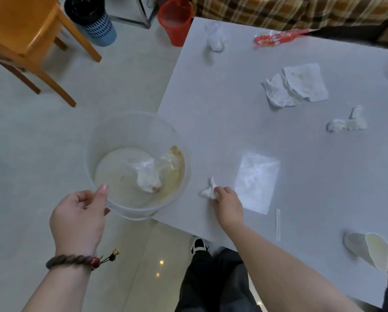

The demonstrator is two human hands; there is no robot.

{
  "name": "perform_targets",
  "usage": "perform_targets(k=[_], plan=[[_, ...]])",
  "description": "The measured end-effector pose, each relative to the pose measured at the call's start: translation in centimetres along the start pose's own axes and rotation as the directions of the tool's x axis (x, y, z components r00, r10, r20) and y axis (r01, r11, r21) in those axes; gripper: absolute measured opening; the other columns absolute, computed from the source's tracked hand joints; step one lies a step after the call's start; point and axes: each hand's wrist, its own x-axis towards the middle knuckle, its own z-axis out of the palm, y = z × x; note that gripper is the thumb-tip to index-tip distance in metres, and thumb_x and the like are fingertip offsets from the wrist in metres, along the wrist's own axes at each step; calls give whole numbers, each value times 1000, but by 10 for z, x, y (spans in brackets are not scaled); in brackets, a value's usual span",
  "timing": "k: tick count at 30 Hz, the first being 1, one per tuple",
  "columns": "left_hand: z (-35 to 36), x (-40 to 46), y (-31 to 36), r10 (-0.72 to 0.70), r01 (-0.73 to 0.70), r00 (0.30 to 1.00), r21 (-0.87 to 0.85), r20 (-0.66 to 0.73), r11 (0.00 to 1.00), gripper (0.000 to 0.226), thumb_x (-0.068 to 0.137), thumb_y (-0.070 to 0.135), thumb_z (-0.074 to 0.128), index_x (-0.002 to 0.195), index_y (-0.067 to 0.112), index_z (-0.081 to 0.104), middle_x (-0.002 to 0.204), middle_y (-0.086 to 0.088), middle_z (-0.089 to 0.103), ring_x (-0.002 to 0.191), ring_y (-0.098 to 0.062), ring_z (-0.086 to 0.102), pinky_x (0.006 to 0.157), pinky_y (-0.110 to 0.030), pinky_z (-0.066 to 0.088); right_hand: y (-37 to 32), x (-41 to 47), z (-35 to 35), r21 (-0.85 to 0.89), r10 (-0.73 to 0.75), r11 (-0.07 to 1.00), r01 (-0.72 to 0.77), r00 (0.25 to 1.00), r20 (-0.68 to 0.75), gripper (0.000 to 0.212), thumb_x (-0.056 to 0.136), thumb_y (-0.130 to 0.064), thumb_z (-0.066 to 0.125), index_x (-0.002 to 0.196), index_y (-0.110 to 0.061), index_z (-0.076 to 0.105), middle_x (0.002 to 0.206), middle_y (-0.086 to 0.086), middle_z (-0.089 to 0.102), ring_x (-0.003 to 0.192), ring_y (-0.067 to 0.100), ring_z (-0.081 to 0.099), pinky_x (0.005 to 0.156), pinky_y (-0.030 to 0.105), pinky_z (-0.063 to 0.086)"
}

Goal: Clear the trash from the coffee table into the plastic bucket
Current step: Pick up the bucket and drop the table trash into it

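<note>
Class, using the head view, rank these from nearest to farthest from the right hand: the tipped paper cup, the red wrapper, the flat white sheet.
From the right hand:
1. Flat white sheet, just right of it.
2. Tipped paper cup, near right corner.
3. Red wrapper, far edge by the sofa.

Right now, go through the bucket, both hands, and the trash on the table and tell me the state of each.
Plastic bucket: upright, holding crumpled trash.
Left hand: gripping the bucket rim.
Right hand: closed on a crumpled tissue.
Paper cup: tipped on its side.
Red wrapper: crumpled, lying flat.
Flat napkin: spread out, untouched.
</note>
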Motion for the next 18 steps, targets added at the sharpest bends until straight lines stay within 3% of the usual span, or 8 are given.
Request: perform_targets(k=[5,8,14,18], plan=[[3,-18,14,71,-73,997,65,33,995,60,65,66,66,87,11,64,78,-7,73,81,-30,74,86,-50,58,-34,-25,-59,328,27,942,66,962,-272,35,89,-16,57,124,-15,58,111,1,59,100,20,56,80,33,48],[12,-33,22,117,-126,990,108,84,986,44,82,50,71,93,8,63,88,-14,74,88,-34,73,84,-47,57,-61,-41,-97,415,-40,890,191,937,-347,33,87,-19,61,120,-18,60,108,-3,60,93,16,57,80,30,48],[27,-75,35,142,-162,971,92,195,982,39,86,40,72,97,3,65,89,-15,74,87,-32,70,79,-38,53,-111,-67,-123,326,-284,874,361,923,-261,37,84,-20,65,121,-18,60,113,1,60,102,19,55,85,28,44],[31,-94,36,139,-164,956,75,259,984,37,86,42,71,94,7,64,84,-11,73,84,-24,69,66,-30,45,-113,-71,-118,207,-299,931,301,953,-43,63,85,-33,66,142,-26,38,139,1,47,127,21,40,107,32,33]])
